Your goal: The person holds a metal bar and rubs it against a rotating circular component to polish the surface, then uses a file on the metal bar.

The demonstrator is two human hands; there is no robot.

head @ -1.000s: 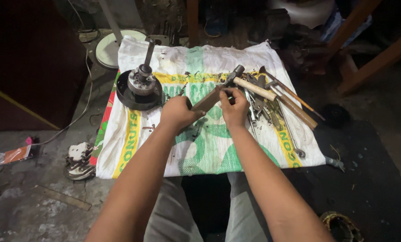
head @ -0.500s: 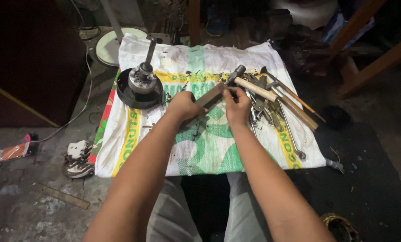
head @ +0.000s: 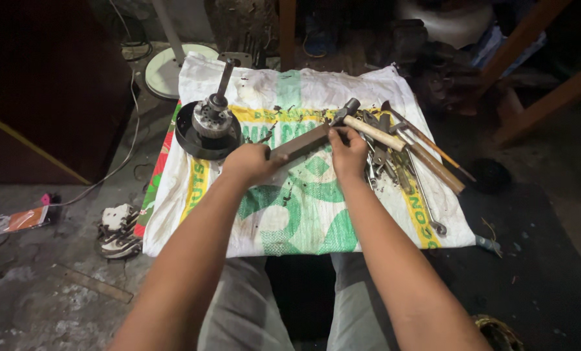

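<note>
My left hand (head: pixel 251 162) grips the near end of a flat dark metal bar (head: pixel 303 141) held over the white and green woven sack (head: pixel 297 208). My right hand (head: pixel 349 153) pinches the bar's far end with its fingertips. Just beyond that end lies a hammer (head: pixel 368 127) with a pale wooden handle. A round motor part with an upright shaft (head: pixel 211 123) stands on the sack to the left of my left hand.
Wrenches and other long tools (head: pixel 410 162) lie in a heap at the sack's right side. A white round base (head: pixel 170 68) and cables sit at the back left. A white switch box (head: pixel 118 227) and an orange packet (head: pixel 21 220) lie on the floor at left. Wooden legs (head: pixel 543 84) stand at right.
Both hands stay on the bar; they have shifted slightly toward the middle of the sack.
</note>
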